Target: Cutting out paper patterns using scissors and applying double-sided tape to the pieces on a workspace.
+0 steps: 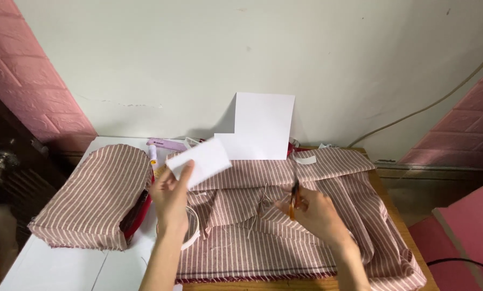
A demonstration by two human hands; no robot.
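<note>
The left hand (171,196) is raised above the work surface, pinching a small white rectangular card (199,161) between thumb and fingers; the card is plain, flat and tilted, its upper right corner higher than the lower left one. The right hand (317,213) is closed around the handles of a pair of orange-handled scissors (294,198), whose blades point up and away from the person, over the cloth. Under both hands lies a pink-and-white striped fabric (284,242), spread in loose folds over the right part of the table (53,267), with a dark red frayed edge along its near side. A white ring-shaped object (193,234) (only partly seen, the left wrist hides much of it) lies at the fabric's left edge. To the left stands a rounded bulky shape wrapped in the same striped cloth (93,196), with something red showing at its right side. Behind the hands, a larger white sheet (263,126) with a cut-out corner leans against the pale wall. A pink oblong tool (167,144) lies near the wall, just left of the card. A small white scrap (305,159) rests on the fabric at the back.
</note>
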